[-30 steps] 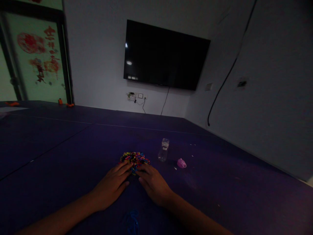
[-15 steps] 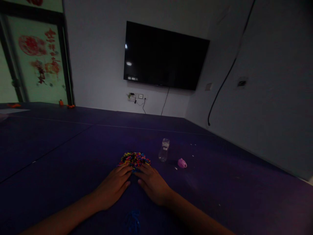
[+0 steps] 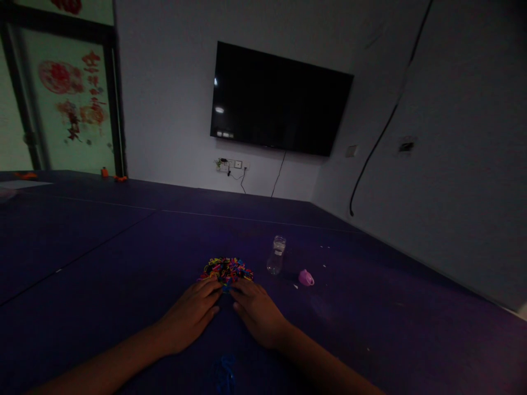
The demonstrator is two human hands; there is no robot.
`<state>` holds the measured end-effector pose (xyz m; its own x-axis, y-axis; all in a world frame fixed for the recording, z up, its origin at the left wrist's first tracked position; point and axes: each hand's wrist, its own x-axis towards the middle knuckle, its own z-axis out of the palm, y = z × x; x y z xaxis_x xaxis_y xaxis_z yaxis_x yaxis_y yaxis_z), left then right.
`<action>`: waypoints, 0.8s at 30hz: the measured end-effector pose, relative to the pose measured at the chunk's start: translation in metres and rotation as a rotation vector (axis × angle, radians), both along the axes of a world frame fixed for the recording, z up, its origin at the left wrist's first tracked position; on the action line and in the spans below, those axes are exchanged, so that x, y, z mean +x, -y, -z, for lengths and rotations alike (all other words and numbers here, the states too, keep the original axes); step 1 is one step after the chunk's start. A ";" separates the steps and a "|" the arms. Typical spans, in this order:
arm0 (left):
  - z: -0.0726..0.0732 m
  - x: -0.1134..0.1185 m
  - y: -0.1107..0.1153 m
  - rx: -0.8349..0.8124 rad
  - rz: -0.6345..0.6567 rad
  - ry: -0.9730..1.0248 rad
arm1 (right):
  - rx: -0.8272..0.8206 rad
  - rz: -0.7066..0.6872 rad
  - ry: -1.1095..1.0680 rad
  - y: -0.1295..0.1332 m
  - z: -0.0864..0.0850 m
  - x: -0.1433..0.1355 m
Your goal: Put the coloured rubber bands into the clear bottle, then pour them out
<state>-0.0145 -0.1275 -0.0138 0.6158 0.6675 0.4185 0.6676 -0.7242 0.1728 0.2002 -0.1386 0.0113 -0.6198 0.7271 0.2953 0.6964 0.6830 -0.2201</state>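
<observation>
A heap of small multicoloured elastic bands [image 3: 228, 267] lies on the dark purple table. My left hand [image 3: 194, 308] rests at the near left edge of the heap, its fingers stretched out over the bands. At the near right edge, my right hand [image 3: 255, 308] touches the heap in the same way, fingers extended. Some blue bands show between the two sets of fingertips. Closer to me, between my forearms, is a separate small bunch of blue bands [image 3: 224, 376]. The undersides of my fingers are hidden.
Right of the heap stands a clear bottle [image 3: 276, 257], with a pink cap [image 3: 306, 277] beside it. White scraps [image 3: 295, 286] lie around the cap. Small orange items [image 3: 104, 172] and a white sheet [image 3: 31, 185] are at the far left. A television [image 3: 282, 101] hangs on the wall.
The camera view has shifted slightly. My fingertips have moved a little farther apart, showing more blue bands between them. The bottle and cap stay in place.
</observation>
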 end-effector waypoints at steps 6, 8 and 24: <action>-0.002 -0.001 0.003 0.024 -0.042 0.015 | 0.027 -0.020 -0.031 0.000 0.001 0.001; -0.002 -0.001 0.003 0.032 -0.037 0.002 | 0.035 -0.022 -0.056 -0.002 0.003 0.002; -0.003 -0.005 0.005 0.042 0.029 0.015 | 0.022 -0.024 -0.266 0.000 0.003 0.005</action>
<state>-0.0191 -0.1322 -0.0113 0.6282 0.6312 0.4549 0.6437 -0.7501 0.1518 0.2052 -0.1389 0.0080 -0.5353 0.7049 0.4654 0.5999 0.7052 -0.3779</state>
